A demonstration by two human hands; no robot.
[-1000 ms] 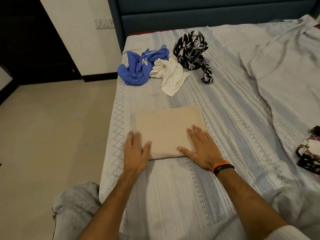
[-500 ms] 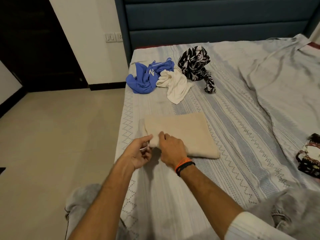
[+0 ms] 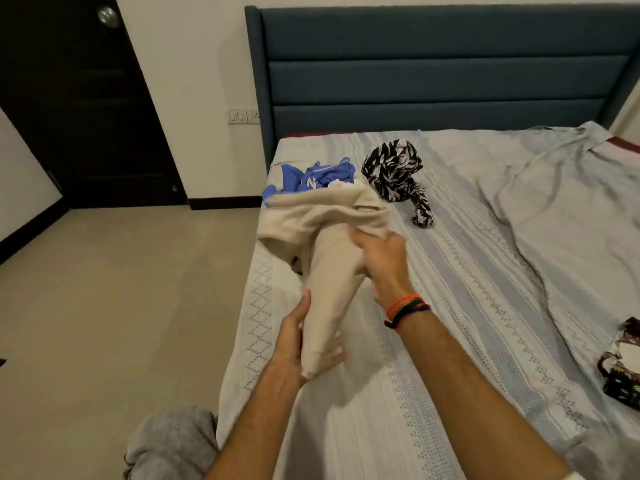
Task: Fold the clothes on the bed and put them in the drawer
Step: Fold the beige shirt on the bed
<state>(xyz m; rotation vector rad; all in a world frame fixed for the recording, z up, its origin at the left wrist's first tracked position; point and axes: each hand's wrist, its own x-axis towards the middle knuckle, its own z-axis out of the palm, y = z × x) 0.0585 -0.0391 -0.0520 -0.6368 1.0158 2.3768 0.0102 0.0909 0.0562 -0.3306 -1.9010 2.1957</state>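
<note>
- Indoors, a bed fills the right half of the view, covered by a grey patterned sheet, with a rumpled grey cover across its right side.
- Behind the bed stands a dark blue padded headboard; to its left are a white wall with a switch plate and a dark door. Beige floor runs along the bed's left edge.
- Near the head of the bed, by its left edge, lie a crumpled blue garment and, just right of it, a black-and-white patterned garment.
- Another dark patterned cloth lies at the bed's right edge.
- A beige garment is lifted above the bed's left edge, held by both hands.
- The left hand grips its lower end, thumb along one side, fingers curled beneath.
- The right hand, with orange and black bands at its wrist, pinches the upper folds.
</note>
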